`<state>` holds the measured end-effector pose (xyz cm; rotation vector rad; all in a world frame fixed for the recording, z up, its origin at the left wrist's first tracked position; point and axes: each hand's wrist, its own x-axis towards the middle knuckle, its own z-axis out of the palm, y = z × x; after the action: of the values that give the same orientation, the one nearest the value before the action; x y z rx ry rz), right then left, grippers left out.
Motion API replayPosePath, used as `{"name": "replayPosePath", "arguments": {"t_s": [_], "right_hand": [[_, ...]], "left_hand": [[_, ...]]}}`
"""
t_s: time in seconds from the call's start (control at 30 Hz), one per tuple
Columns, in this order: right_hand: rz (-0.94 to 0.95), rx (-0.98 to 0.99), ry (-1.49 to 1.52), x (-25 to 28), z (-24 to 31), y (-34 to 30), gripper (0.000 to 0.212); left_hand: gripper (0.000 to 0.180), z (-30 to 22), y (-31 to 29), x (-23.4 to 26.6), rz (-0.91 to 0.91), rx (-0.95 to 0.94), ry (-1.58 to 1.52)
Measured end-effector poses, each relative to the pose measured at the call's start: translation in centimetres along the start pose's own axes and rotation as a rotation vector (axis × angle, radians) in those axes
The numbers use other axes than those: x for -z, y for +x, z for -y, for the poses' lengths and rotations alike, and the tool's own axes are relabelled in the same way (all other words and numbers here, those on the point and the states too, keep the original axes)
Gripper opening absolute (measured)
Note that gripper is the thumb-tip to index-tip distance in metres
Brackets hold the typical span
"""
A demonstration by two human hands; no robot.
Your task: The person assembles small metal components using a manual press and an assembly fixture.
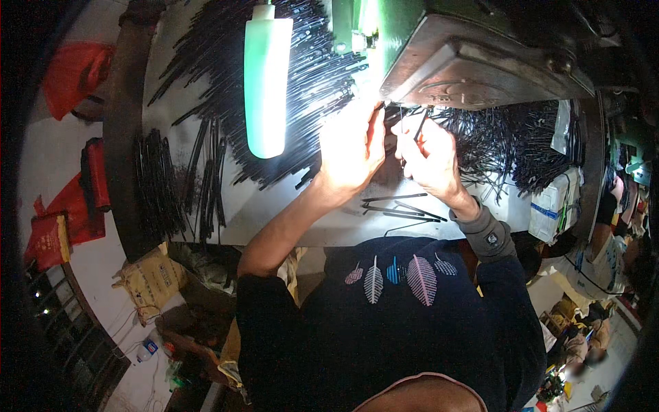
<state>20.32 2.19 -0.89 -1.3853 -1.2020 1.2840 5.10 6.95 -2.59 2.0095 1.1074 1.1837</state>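
My right hand (431, 156) is closed, thumb and fingers pinching a slim black strip (421, 126) below the front edge of a machine (473, 72). Just left of it, my left hand (351, 147) reaches up to the same edge with its fingers drawn together. Strong light washes out those fingertips, and what they grip is hidden. Several loose black strips (405, 207) lie on the white worktable (295, 223) below my hands. A big heap of black strips (226, 89) spreads to the left of my left hand.
A pale green tube-shaped lamp or bottle (268, 89) hangs over the heap. More black pieces (480, 141) are piled right of my right hand, beside a white box (555, 206). Upright bundles of strips (156, 185) line the table's left side. A yellow sack (152, 278) stands below.
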Motion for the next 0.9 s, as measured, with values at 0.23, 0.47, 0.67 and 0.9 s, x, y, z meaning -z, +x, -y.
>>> {"name": "replayPosePath", "arguments": {"t_s": [0.23, 0.47, 0.67, 0.9], "right_hand": [[0.006, -0.004, 0.035, 0.1, 0.2, 0.1, 0.011], [0.001, 0.028, 0.096, 0.4, 1.0, 0.9, 0.011], [-0.040, 0.047, 0.056, 0.4, 0.0, 1.1, 0.010], [-0.094, 0.088, -0.005, 0.1, -0.8, 1.1, 0.010]], "left_hand": [[0.018, -0.1, 0.3, -0.1, -0.036, -0.086, 0.000], [0.025, -0.2, 1.2, 0.2, -0.006, -0.207, 0.133], [0.036, 1.2, 0.2, 0.0, -0.032, -0.423, 0.319], [0.032, -0.5, 0.5, 1.2, 0.150, -0.396, 0.579]]}}
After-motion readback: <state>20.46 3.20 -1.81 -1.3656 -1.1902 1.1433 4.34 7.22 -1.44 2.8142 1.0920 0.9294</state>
